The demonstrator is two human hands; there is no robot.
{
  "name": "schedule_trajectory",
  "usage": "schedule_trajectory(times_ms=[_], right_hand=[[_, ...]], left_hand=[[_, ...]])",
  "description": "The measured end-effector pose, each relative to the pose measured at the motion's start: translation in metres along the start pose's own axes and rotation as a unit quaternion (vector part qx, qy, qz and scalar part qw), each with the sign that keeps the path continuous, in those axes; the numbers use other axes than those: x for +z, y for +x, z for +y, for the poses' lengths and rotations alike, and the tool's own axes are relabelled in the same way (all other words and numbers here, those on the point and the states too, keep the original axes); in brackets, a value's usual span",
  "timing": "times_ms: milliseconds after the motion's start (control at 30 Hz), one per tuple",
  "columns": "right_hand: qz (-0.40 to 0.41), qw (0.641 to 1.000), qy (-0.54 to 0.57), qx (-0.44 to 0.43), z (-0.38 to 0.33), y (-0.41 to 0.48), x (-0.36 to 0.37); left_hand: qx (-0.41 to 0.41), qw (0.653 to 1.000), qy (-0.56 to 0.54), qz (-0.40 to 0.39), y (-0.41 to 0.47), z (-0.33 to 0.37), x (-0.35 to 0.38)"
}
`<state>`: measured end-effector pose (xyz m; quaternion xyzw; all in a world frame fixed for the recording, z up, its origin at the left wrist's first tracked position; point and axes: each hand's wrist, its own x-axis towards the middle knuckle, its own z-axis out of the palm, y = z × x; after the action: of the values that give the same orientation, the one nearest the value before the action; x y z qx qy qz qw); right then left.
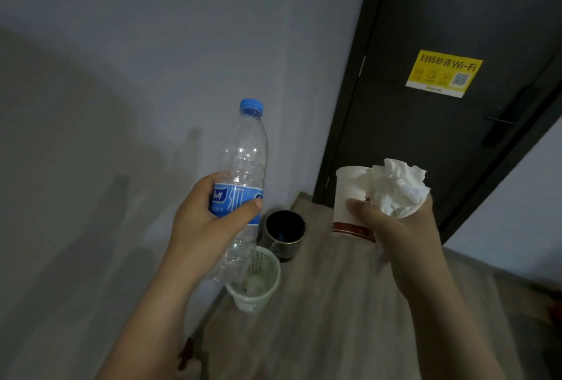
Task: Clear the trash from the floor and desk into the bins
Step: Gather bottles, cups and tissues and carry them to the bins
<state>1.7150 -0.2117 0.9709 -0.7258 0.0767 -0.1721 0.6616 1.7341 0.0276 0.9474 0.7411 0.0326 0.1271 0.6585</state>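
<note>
The left hand (209, 221) has its fingers and thumb curled round a clear bottle (243, 160) at its blue label, the cap pointing to about twelve o'clock and the base showing in front of the green bin (261, 285) on the floor (334, 303). At three o'clock from it, the right hand (392, 227) clamps a white cup (349, 194) and a crumpled tissue (398, 188) together, with the tissue on the cup's three o'clock side. A dark bin (284, 232) stands just beside the green one at its one o'clock, near the wall, with a dark door (425, 136) beyond.
</note>
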Motion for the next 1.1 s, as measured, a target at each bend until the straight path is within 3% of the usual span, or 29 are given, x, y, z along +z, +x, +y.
schedule_trajectory(times_ms=[433,667,867,1100], right_hand=[[-0.066,0.996,0.001,0.052,0.095,0.203,0.053],[-0.186,0.974,-0.067,0.110,0.179,0.313,0.092],[-0.295,0.926,-0.165,0.166,0.278,0.345,0.130],[-0.275,0.895,-0.199,0.290,0.419,0.342,0.168]], left_hand=[[-0.048,0.994,0.089,0.038,0.161,-0.064,0.076],[-0.132,0.979,0.131,0.084,0.234,-0.119,0.125],[-0.224,0.953,0.179,0.099,0.255,-0.198,0.134],[-0.319,0.922,0.215,0.050,0.270,-0.327,0.131]])
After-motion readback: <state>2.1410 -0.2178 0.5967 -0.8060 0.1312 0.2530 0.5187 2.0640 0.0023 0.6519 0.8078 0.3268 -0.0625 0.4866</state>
